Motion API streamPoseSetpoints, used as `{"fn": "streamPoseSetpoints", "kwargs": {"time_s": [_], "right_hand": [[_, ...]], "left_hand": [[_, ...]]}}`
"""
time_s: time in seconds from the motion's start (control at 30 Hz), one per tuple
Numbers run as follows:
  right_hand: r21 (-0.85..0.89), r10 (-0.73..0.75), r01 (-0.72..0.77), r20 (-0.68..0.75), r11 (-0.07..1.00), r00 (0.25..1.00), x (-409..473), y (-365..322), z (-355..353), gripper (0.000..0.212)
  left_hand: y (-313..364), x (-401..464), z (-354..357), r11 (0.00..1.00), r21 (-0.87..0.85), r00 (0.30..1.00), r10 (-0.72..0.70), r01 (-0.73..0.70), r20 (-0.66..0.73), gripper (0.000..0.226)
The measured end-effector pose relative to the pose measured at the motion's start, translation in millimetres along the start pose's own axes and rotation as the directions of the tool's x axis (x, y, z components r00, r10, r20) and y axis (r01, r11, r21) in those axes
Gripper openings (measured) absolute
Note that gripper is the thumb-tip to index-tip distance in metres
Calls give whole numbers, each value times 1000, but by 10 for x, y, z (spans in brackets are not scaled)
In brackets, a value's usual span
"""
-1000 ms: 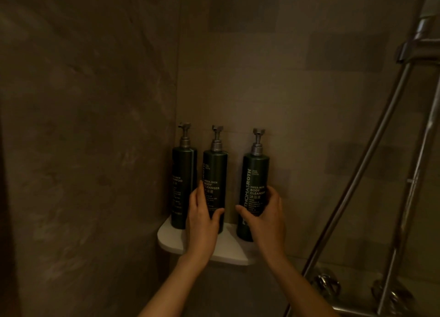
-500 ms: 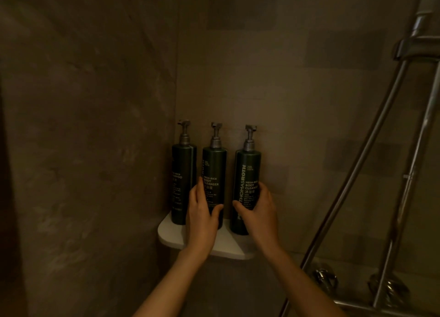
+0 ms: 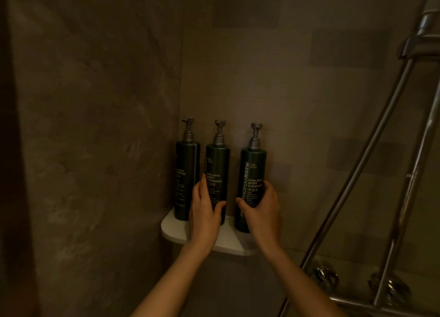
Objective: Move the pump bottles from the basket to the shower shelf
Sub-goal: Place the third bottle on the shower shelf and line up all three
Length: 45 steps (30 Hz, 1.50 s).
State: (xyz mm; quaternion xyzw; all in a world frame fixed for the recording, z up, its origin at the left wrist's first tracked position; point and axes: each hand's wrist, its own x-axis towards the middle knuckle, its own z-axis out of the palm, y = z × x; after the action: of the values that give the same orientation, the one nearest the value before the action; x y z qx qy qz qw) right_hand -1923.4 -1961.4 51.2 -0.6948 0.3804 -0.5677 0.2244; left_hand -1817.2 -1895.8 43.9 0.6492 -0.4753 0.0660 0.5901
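Right hand [image 3: 260,208] wraps the lower body of the right pump bottle [image 3: 251,173], thumb across the front left, fingers curled round the right side over the label edge; closed grip on it. Bottle is upright, base on or just at the shelf, partly hidden by the hand, so cannot tell if fully seated. Label reads "BODY CLEANSER", vertical brand text on its left.

Left hand [image 3: 206,209] grips the lower half of the middle pump bottle [image 3: 217,171], fingers up along the left side, thumb hooked round the lower right. Closed on it too. Bottle upright on the shelf, also marked "BODY CLEANSER".

Left pump bottle [image 3: 187,178] stands free, upright, in the corner, just beside the middle one, fingers of the left hand between them. Label partly turned, ends in "POO". All three are dark green with grey pump heads, in a row against the back wall, small gap between middle and right.

Shower shelf [image 3: 228,244] is a white rounded corner ledge, fixed where the side wall [image 3: 95,126] meets the back tiled wall [image 3: 297,90]. Both forearms come up from the bottom of the view, bare.

Right of frame: slanted chrome shower rail [image 3: 357,173] and a second bar, a bracket near the top right, two chrome valve knobs [image 3: 326,277] low down. Lighting dim, brownish. Basket not in view.
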Motion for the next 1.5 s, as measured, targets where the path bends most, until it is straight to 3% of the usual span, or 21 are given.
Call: {"fn": "streamPoseSetpoints", "kwargs": {"time_s": [0.73,1.37,1.5], "right_hand": [[-44,18,-19,-35,999,999,-27,-18,23,73],[-14,15,-14,26,1000,1000,-51,-64,-2,73],[-3,-49,49,64,999,997,-65,-79,-57,73]], "left_hand": [[51,-10,-13,1000,21,1000,-19,19,4,79],[34,-14,-38,1000,12,1000,-6,5,18,80],[7,-13,-78,1000,25,999,8,-9,34,79]]}}
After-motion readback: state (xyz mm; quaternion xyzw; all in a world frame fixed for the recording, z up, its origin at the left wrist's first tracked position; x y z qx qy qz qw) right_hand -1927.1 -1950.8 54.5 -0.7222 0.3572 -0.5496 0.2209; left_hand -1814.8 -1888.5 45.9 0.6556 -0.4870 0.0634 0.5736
